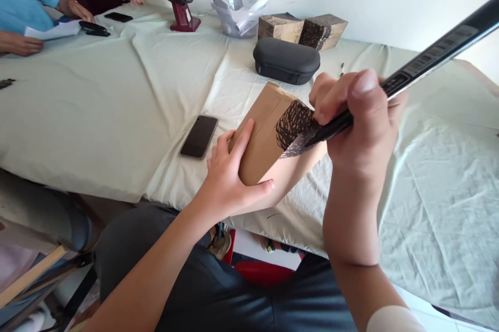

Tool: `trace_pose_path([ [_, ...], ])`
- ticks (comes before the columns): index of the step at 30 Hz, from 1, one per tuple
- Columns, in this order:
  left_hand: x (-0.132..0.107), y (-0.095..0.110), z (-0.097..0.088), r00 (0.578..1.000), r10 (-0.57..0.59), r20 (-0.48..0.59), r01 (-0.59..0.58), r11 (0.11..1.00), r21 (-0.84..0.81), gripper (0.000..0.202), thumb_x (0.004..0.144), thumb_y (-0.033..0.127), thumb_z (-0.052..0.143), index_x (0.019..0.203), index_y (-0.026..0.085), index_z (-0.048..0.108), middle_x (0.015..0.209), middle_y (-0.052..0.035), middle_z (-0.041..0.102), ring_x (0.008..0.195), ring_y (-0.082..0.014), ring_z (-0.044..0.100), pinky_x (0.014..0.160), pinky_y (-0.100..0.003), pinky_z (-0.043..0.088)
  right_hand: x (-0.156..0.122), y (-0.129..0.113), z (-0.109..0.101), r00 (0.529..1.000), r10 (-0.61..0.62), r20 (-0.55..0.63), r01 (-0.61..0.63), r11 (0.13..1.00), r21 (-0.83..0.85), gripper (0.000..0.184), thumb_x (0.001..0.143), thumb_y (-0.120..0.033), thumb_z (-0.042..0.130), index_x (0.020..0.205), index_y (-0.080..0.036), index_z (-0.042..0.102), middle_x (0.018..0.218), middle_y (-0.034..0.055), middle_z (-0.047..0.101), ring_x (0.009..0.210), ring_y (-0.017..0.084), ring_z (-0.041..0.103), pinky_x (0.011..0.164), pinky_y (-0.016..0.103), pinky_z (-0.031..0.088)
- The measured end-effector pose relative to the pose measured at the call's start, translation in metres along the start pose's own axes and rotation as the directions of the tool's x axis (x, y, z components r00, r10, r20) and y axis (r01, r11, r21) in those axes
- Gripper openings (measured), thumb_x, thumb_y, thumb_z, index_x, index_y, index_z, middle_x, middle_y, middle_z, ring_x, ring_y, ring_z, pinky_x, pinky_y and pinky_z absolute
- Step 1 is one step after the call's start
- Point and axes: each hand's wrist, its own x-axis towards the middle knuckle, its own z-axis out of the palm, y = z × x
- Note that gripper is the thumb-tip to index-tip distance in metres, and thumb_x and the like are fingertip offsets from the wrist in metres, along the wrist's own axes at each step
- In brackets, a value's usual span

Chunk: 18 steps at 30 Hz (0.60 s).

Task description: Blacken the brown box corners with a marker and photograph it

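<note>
A brown cardboard box (265, 134) lies tilted at the near edge of the table. My left hand (230, 176) grips its left end, thumb on the near side and fingers over the top. Between the fingers of my right hand (358, 114) is a black marker pen (424, 62). Its tip meets the box's right part, at an edge between two faces. Dense black scribble (294, 127) covers that corner on the upper face and runs onto the near side.
A black phone (199, 137) lies left of the box. Behind are a dark zip case (286, 60), two scribbled cardboard boxes (323, 30), a plastic basket (234, 23) and a fan (183, 15). At far left, another person's hands (76, 10) hold paper (54, 30).
</note>
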Motion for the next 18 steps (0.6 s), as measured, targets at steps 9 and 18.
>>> trace_pose_path([
  [9, 0.014, -0.039, -0.005, 0.997, -0.048, -0.052, 0.030, 0.950, -0.311, 0.125, 0.078, 0.052, 0.085, 0.177, 0.039, 0.008, 0.168, -0.0153, 0.036, 0.150, -0.0437, 0.049, 0.122, -0.062, 0.048, -0.025, 0.044, -0.079, 0.963, 0.075, -0.257, -0.102, 0.990, -0.094, 0.042, 0.090, -0.062, 0.084, 0.077, -0.026, 0.066, 0.053, -0.0081, 0.044, 0.041, 0.009, 0.029, 0.040, 0.029, 0.019],
  [18, 0.023, -0.039, 0.001, 0.998, -0.021, 0.057, 0.044, 0.897, -0.440, 0.145, 0.068, 0.036, 0.089, 0.175, 0.034, -0.009, 0.174, -0.0192, 0.035, 0.155, -0.0406, 0.049, 0.121, -0.060, 0.052, -0.113, 0.130, -0.172, 0.579, 0.805, -0.129, -0.808, 0.588, 0.047, 0.056, 0.075, -0.046, 0.085, 0.125, -0.033, 0.065, 0.149, 0.0074, 0.072, 0.082, 0.019, 0.082, 0.068, 0.034, 0.064],
])
